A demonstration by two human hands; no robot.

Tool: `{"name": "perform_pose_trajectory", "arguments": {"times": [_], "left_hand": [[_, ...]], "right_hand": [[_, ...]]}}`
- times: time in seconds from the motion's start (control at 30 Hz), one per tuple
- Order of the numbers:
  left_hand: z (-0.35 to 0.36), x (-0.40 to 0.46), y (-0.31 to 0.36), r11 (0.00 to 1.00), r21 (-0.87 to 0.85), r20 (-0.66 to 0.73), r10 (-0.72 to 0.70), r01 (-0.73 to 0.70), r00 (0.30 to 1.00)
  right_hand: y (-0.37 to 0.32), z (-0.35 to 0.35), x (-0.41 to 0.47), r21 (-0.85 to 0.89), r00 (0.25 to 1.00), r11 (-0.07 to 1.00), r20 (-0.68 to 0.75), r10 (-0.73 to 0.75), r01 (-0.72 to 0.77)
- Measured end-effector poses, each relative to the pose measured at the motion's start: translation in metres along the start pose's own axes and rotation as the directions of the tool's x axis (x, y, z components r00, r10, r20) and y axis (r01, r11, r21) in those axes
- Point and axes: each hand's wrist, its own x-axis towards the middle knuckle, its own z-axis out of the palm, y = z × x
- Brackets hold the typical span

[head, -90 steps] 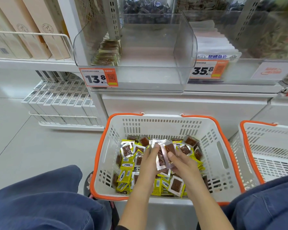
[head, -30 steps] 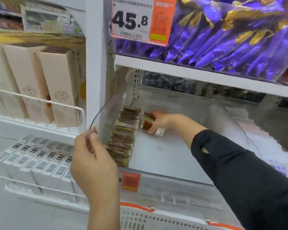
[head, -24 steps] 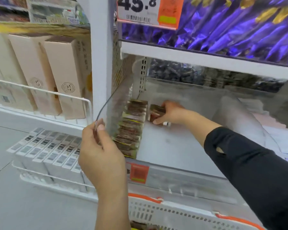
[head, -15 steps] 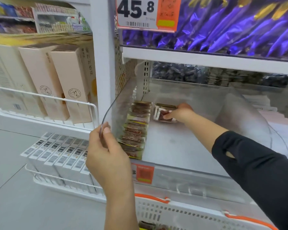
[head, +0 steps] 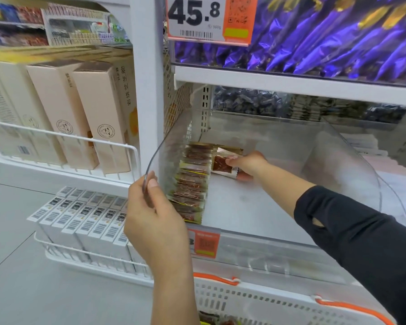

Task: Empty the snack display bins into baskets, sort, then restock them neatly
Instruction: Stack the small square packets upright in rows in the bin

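Note:
A clear plastic display bin sits on the middle shelf. A neat row of snack packets stands upright along its left wall. My left hand pinches the curved front edge of the bin's left wall between thumb and fingers. My right hand reaches deep into the bin and holds a small stack of snack packets, set down beside the back of the row. Below, the white basket with orange rim shows a few packets inside.
A purple-wrapped candy bin with a 45.8 price tag hangs overhead. Beige boxes stand on a wire rack to the left, white barcoded boxes below them. A white upright post borders the bin.
I rose from the basket with packets and reached into the bin. Over the last second my right hand carried the stack back and lowered it beside the row; my left hand kept hold of the wall.

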Motion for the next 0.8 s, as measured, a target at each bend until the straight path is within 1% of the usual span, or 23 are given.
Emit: {"name": "perform_pose_trajectory", "arguments": {"times": [0.07,0.23,0.3,0.33,0.4,0.57,0.8], "left_hand": [[0.000,0.000,0.000,1.000,-0.004,0.001,-0.004,0.004,1.000],[0.000,-0.001,-0.001,1.000,-0.004,-0.004,-0.009,0.009,1.000],[0.001,-0.001,-0.002,1.000,-0.004,-0.008,-0.017,0.017,1.000],[0.001,-0.001,-0.002,1.000,-0.005,-0.011,-0.021,0.020,1.000],[0.001,-0.001,-0.003,1.000,-0.005,-0.018,-0.024,0.024,1.000],[0.001,-0.001,-0.002,1.000,-0.004,-0.020,-0.029,0.029,0.999],[0.002,-0.001,-0.001,1.000,0.000,-0.026,-0.026,0.026,0.999]], "right_hand": [[0.002,-0.003,0.001,-0.023,0.999,1.000,0.042,-0.017,0.018],[0.002,-0.003,-0.002,-0.057,0.995,0.995,0.056,-0.079,0.082],[0.001,-0.001,-0.006,-0.216,0.987,0.965,0.093,-0.134,0.151],[0.000,0.001,-0.007,-0.217,0.988,0.966,0.081,-0.128,0.143],[-0.002,0.002,-0.009,-0.141,0.992,0.982,0.042,-0.119,0.124],[-0.003,0.003,-0.013,-0.300,0.984,0.941,0.123,-0.126,0.157],[0.005,-0.001,-0.003,-0.215,0.978,0.956,0.110,-0.178,0.198]]}}
